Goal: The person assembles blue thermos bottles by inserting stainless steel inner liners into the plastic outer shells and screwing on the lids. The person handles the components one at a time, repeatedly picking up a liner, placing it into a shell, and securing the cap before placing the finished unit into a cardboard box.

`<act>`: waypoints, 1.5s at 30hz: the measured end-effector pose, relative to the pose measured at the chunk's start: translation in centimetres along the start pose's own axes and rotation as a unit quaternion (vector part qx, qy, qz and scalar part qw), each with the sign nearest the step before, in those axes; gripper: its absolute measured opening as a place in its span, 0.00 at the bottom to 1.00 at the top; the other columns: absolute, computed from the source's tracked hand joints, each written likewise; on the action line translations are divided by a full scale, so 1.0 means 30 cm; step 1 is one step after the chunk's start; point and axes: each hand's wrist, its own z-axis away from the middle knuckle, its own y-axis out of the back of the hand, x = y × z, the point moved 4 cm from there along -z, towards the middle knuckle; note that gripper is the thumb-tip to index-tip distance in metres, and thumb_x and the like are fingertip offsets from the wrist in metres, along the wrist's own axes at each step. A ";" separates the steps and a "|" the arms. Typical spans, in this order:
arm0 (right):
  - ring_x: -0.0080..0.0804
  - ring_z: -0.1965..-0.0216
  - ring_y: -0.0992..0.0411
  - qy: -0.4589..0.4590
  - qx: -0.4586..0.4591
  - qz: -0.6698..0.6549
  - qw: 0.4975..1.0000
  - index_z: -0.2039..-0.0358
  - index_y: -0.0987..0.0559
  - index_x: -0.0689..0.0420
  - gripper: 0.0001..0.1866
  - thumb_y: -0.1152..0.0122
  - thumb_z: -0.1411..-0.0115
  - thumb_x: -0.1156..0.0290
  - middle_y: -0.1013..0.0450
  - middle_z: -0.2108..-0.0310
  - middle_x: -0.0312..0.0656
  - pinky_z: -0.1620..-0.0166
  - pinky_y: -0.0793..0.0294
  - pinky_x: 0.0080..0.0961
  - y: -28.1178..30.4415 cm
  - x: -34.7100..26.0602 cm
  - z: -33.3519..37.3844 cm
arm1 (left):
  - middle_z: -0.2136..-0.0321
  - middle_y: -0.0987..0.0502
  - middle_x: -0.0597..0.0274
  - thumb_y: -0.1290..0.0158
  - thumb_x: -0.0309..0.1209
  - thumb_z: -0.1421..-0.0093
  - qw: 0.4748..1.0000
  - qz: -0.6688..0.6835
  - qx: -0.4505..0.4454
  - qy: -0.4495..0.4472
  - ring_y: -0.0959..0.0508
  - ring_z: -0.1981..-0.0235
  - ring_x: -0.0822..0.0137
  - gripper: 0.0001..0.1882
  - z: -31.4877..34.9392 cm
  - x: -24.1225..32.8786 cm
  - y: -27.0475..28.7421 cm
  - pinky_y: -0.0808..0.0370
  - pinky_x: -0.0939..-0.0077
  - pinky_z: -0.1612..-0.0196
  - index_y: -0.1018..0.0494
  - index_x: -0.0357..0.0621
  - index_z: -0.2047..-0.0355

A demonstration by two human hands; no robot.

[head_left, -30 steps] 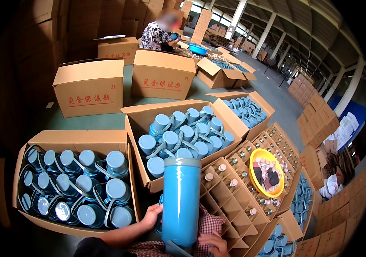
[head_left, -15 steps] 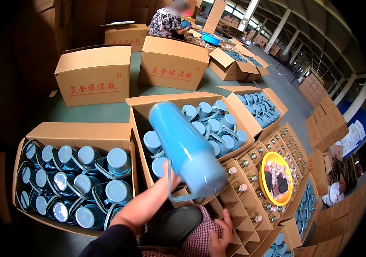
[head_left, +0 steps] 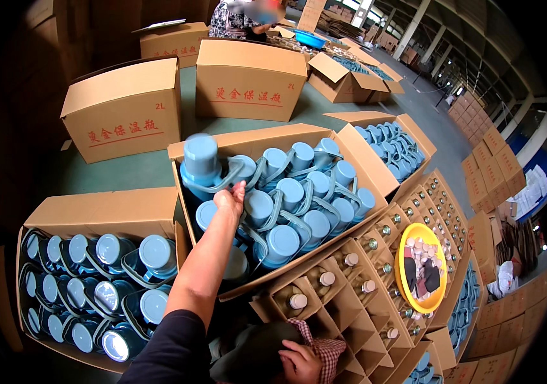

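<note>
My left hand [head_left: 230,197] grips the handle of a blue thermos flask [head_left: 201,157], which stands upright at the far left corner of the middle cardboard box [head_left: 248,132]. The flask is slightly blurred, and its lower part is hidden by the box. Other blue flasks [head_left: 283,242] with lids and carrying handles fill that box in rows. Near the lower edge, my right hand [head_left: 301,362] rests by the checked cloth [head_left: 329,352] over my lap, its fingers apart and nothing in them.
To the left stands another box of flasks [head_left: 158,253]. Cardboard dividers [head_left: 340,307] with glass liners [head_left: 322,276] lie at the right, under a yellow basin [head_left: 441,281] of small pieces. Closed cartons [head_left: 248,83] stand beyond. A person [head_left: 232,22] works at the back.
My left hand has carried the flask away and leftward, from tilted in the air to upright at the middle box's far corner. My right hand has drawn leftward. The view has shifted a little.
</note>
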 end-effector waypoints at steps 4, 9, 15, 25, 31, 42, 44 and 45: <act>0.38 0.66 0.25 -0.022 -0.027 0.005 0.999 0.73 0.20 0.57 0.05 0.37 0.53 0.77 0.23 0.64 0.41 0.62 0.25 0.28 -0.019 0.027 0.016 | 0.68 0.24 0.52 0.55 0.24 0.41 0.942 -0.312 -0.038 -0.118 0.22 0.78 0.60 0.17 0.122 -0.039 -0.108 0.24 0.74 0.78 0.34 0.38 0.50; 0.41 0.67 0.25 0.000 -0.032 0.024 0.999 0.69 0.22 0.59 0.07 0.39 0.51 0.81 0.23 0.67 0.43 0.64 0.25 0.31 -0.012 0.013 0.001 | 0.51 0.28 0.54 0.38 0.35 0.54 0.566 -0.712 -0.077 -0.408 0.31 0.48 0.54 0.28 0.142 -0.056 -0.280 0.33 0.63 0.47 0.29 0.42 0.51; 0.39 0.66 0.25 -0.013 -0.031 0.007 0.999 0.69 0.22 0.57 0.08 0.38 0.52 0.79 0.23 0.66 0.41 0.63 0.26 0.31 -0.031 0.064 0.035 | 0.52 0.30 0.55 0.51 0.33 0.46 0.228 -0.873 -0.027 -0.430 0.34 0.45 0.56 0.13 -0.001 -0.102 -0.222 0.33 0.57 0.49 0.24 0.42 0.63; 0.39 0.67 0.25 -0.005 -0.048 -0.017 0.999 0.68 0.22 0.57 0.07 0.39 0.50 0.76 0.23 0.67 0.41 0.63 0.26 0.31 0.004 0.023 -0.010 | 0.65 0.27 0.50 0.43 0.35 0.49 0.385 -0.817 -0.051 -0.427 0.25 0.61 0.47 0.13 0.144 0.145 -0.210 0.29 0.57 0.58 0.25 0.36 0.70; 0.33 0.69 0.25 -0.034 -0.054 -0.013 0.998 0.72 0.20 0.55 0.06 0.37 0.53 0.77 0.22 0.67 0.36 0.65 0.25 0.25 0.020 0.007 -0.015 | 0.70 0.27 0.42 0.44 0.37 0.46 0.512 -0.643 -0.129 -0.555 0.25 0.66 0.43 0.16 0.304 0.161 -0.443 0.30 0.54 0.63 0.29 0.33 0.71; 0.37 0.60 0.24 -0.324 0.019 -0.434 0.840 0.57 0.24 0.62 0.17 0.50 0.35 0.61 0.26 0.54 0.48 0.60 0.25 0.30 0.057 0.222 -0.091 | 0.73 0.27 0.59 0.45 0.28 0.45 0.552 -0.501 -0.475 -0.468 0.25 0.83 0.71 0.10 1.418 0.322 -0.561 0.28 0.80 0.79 0.27 0.32 0.67; 0.36 0.57 0.26 -0.350 0.101 -0.572 0.735 0.47 0.31 0.60 0.28 0.62 0.33 0.49 0.32 0.47 0.49 0.58 0.26 0.32 0.141 0.228 -0.195 | 0.67 0.24 0.56 0.44 0.30 0.47 0.462 -0.497 -0.571 -0.463 0.23 0.80 0.68 0.11 1.542 0.328 -0.447 0.25 0.78 0.75 0.26 0.33 0.66; 0.36 0.54 0.28 -0.344 0.152 -0.577 0.725 0.44 0.35 0.60 0.32 0.65 0.34 0.44 0.35 0.44 0.49 0.56 0.27 0.35 0.200 0.217 -0.260 | 0.63 0.23 0.54 0.43 0.30 0.47 0.413 -0.485 -0.626 -0.450 0.22 0.78 0.67 0.12 1.597 0.331 -0.398 0.24 0.76 0.73 0.26 0.35 0.66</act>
